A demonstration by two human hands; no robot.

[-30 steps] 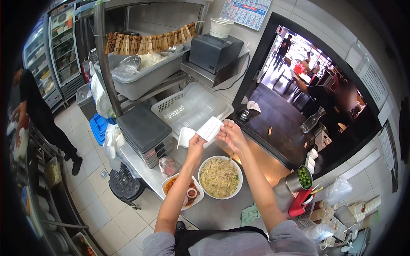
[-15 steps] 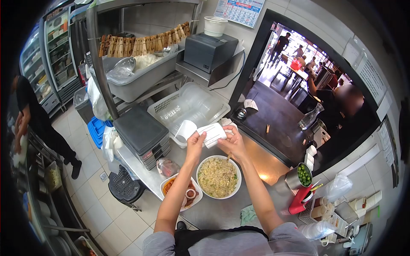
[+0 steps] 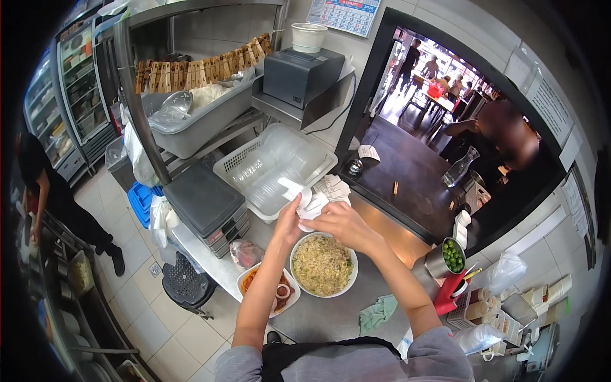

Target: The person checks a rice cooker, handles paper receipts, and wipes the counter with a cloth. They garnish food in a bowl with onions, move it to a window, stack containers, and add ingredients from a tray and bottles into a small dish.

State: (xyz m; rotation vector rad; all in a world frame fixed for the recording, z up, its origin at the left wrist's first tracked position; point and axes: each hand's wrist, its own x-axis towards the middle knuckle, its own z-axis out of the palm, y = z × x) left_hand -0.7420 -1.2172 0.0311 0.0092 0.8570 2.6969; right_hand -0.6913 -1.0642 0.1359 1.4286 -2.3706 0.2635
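Note:
Both hands are raised over the counter with a white paper slip [image 3: 313, 205] between them, partly curled. My left hand [image 3: 289, 221] pinches the slip from the left. The fingers of my right hand [image 3: 345, 224] are closed on its lower right side; part of the slip is hidden behind them. Just below the hands sits a white bowl of fried rice [image 3: 323, 266]. To its left, under my left forearm, is a white tray [image 3: 294, 299] of food in red sauce with pale rings. A clear plastic bag [image 3: 247, 253] with something inside lies beside that tray.
A white basket of clear plastic containers [image 3: 277, 169] stands beyond my hands, near more paper slips [image 3: 334, 188]. Dark stacked boxes [image 3: 205, 197] are at left, a green cloth [image 3: 378, 314] at right. A person [image 3: 506, 137] is beyond the pass-through window; another [image 3: 57, 197] stands at far left.
The slip, spread between both hands before, is now bunched and curled. My right hand has turned and moved in toward my left hand. The person beyond the window has lowered an arm.

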